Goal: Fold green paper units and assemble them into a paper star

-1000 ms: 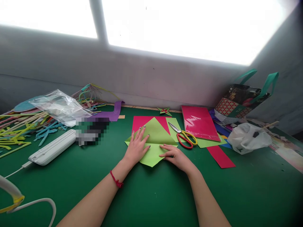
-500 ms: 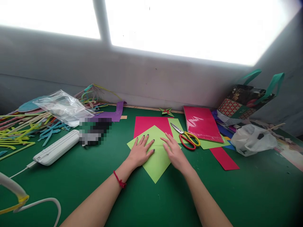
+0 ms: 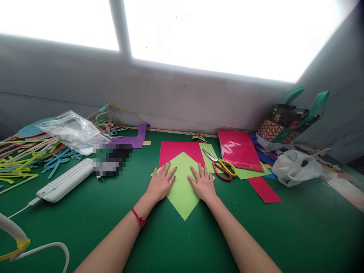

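A light green square of paper [image 3: 183, 185] lies turned like a diamond, one corner toward me. My left hand [image 3: 161, 182] rests flat on its left side with the fingers spread. Over the right side lies my right hand [image 3: 203, 182], also flat with fingers apart. The paper's far part overlaps a red sheet [image 3: 173, 151]. Just right of my right hand, scissors [image 3: 222, 165] with one red and one yellow handle lie partly on another green piece [image 3: 209, 151]. Both side corners of the diamond are partly covered by my hands.
A wrapped red paper pack [image 3: 240, 149], a red strip [image 3: 265, 189] and a white plastic bag [image 3: 295, 167] lie to the right. A folded paper star [image 3: 198, 135] sits by the wall. Leftward are a white elongated device [image 3: 66, 180], a clear plastic sleeve [image 3: 74, 131] and colourful pipe cleaners [image 3: 19, 163].
My hands have moved apart toward the side corners of the green paper. The right hand has come down flat, and the middle of the sheet is uncovered. The camera view has shifted slightly.
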Available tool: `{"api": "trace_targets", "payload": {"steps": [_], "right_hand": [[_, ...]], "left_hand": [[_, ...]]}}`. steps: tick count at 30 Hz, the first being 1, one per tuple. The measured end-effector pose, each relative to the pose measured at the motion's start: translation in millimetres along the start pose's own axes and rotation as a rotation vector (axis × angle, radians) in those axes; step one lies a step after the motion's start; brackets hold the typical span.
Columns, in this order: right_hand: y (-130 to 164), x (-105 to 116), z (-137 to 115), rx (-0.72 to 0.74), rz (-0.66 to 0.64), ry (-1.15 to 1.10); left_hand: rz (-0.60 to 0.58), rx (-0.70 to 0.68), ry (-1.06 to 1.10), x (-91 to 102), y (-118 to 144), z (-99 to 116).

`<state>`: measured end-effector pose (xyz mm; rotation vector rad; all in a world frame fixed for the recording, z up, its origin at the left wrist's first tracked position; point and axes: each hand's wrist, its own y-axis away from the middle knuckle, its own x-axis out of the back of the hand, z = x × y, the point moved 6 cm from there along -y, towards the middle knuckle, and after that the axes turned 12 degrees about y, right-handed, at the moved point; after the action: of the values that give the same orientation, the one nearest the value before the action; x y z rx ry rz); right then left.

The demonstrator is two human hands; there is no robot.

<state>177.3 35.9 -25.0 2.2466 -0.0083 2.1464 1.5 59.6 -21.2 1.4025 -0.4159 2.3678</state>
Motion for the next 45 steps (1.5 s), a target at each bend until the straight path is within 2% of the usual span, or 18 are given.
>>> {"api": "trace_targets", "payload": {"steps": [3,5,8,9,11,13,15,17,19,20,22,24,26,30,34,38,41,45], "right_hand": [[6,2,7,-0.018,0.028,-0.007],[8,2,7,-0.014,0.030,-0.010],[9,1,6,-0.008,0.019,-0.007],[8,0,6,-0.008,0.017,-0.003],[8,0,6,-0.011,0.023,0.007],[8,0,6,-0.013,0.042,0.012],[9,1,6,-0.009,0.064,0.013],[10,2,6,-0.004,0.077,0.014],[10,2,6,-0.002,0.077,0.012],[9,2,6,-0.003,0.073,0.008],[8,2,7,-0.007,0.060,-0.004],[7,1,8,-0.005,0.041,-0.022],[6,0,9,0.007,0.020,-0.045],[5,-1,12,0.026,-0.005,-0.081],[6,-1,13,0.035,-0.020,-0.091],[6,-1,13,0.028,-0.031,-0.101],[6,-1,13,0.017,-0.035,-0.104],[4,-2,12,0.001,-0.029,-0.092]], "left_hand": [[0.102,0.153,-0.037,19.2,11,-28],[0.265,0.255,-0.103,43.8,25,-42],[0.567,0.140,-0.174,84.4,45,-30],[0.560,0.070,-0.138,89.6,46,-21],[0.417,-0.053,0.048,86.5,41,-1],[0.275,-0.036,0.269,74.1,30,11],[0.232,-0.028,0.398,62.7,20,20],[0.227,-0.109,0.398,56.5,15,28],[0.152,-0.229,0.316,51.6,16,33],[0.067,-0.274,0.271,48.2,19,33],[-0.213,-0.308,0.246,37.8,28,29],[-0.354,-0.286,0.229,37.0,36,20],[-0.367,-0.284,0.188,42.4,39,15],[-0.270,-0.340,0.035,52.5,36,14],[-0.183,-0.391,-0.105,52.4,31,13],[-0.142,-0.424,-0.113,49.8,26,12],[-0.164,-0.449,-0.070,44.7,25,21],[-0.296,-0.505,-0.017,26.4,30,37]]}}
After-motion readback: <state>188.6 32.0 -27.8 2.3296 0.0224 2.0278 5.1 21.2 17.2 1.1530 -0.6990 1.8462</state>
